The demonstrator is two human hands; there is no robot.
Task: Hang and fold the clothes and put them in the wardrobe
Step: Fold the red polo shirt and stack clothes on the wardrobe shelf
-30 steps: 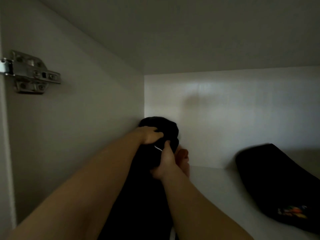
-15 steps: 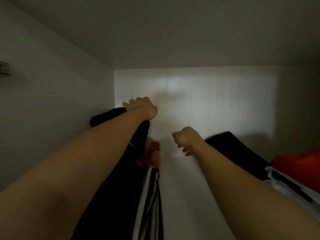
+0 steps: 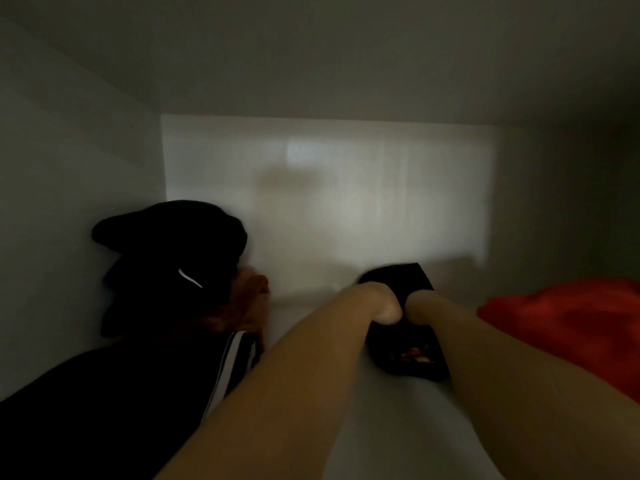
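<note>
Shelf holds black garment at centre | left hand curled, gripping its edge | right hand on it, fingers hidden, grip unclear | red cloth right | black pile left

Landmark: middle garment. Lies on the wardrobe shelf, near the back wall but short of it. Left of it, well apart across bare shelf: pile of clothes, pressed against the left side wall, reaching back almost to the back wall and forward toward the camera. Right of it, near, past the right forearm: another garment, also on the shelf. On its far end: left hand gripping the left edge, right hand touching alongside, fingers hidden.
</note>
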